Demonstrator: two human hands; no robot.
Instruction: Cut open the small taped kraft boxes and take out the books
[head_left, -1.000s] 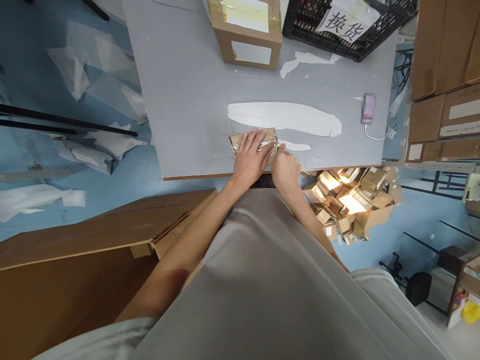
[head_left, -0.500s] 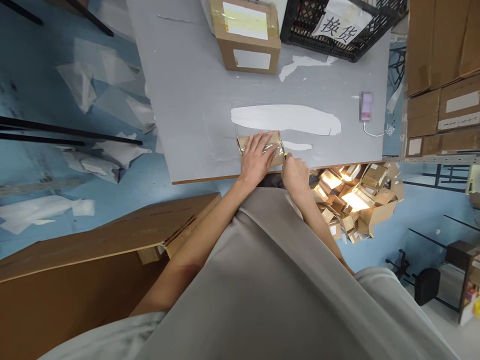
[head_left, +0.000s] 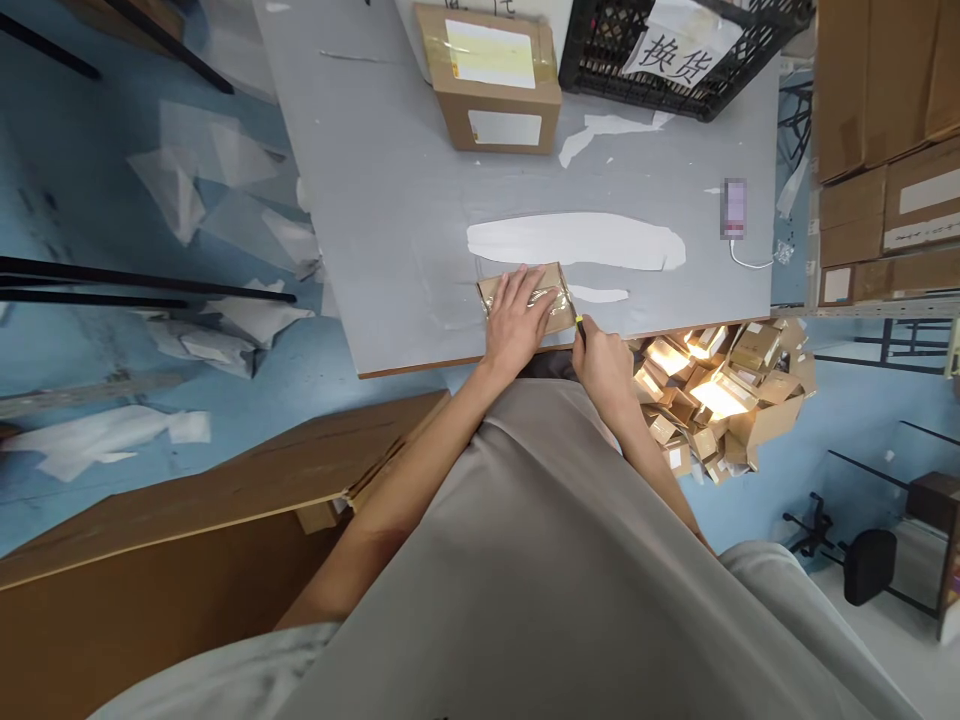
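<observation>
Head view: a small cardboard package (head_left: 561,316) is held down on the grey table (head_left: 397,210), close to its near edge, by the flatly spread left hand (head_left: 516,325); a black-and-yellow tool (head_left: 580,325) is gripped in the right hand (head_left: 606,368) beside the package's right end.
</observation>
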